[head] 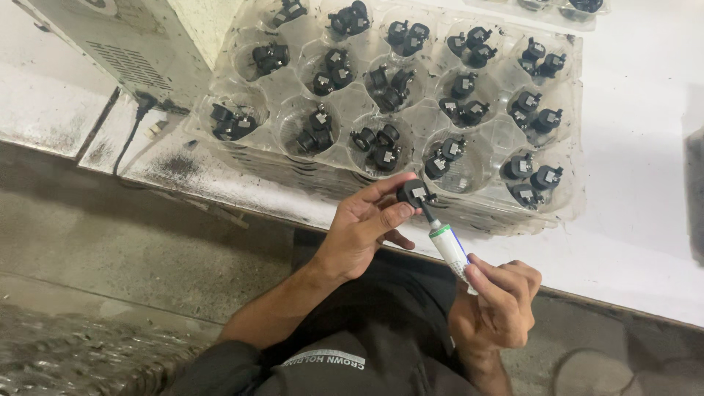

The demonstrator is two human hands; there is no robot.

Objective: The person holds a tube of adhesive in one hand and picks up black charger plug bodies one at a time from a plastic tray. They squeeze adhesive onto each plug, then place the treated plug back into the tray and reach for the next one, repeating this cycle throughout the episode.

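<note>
The left hand (363,227) pinched a small black plug-like part (415,193) between thumb and fingertips, just in front of the near edge of the clear plastic tray (411,121). The right hand (499,304) was closed around a small white tube with a green collar (449,248), its dark nozzle touching the underside of the held part. As a judgement, this one part was mid-treatment, the tube's contents being applied to it. Inside the tray, nearly every round pocket held two or three like black parts (381,147); whether those had been treated could not be told from this view. A second tray with similar parts (579,6) showed beyond the far edge of the first. The tray sat on a white tabletop (638,183), with a pale metal box with vent slots (132,44) to the tray's left and a black cable (132,128) running down from it.
</note>
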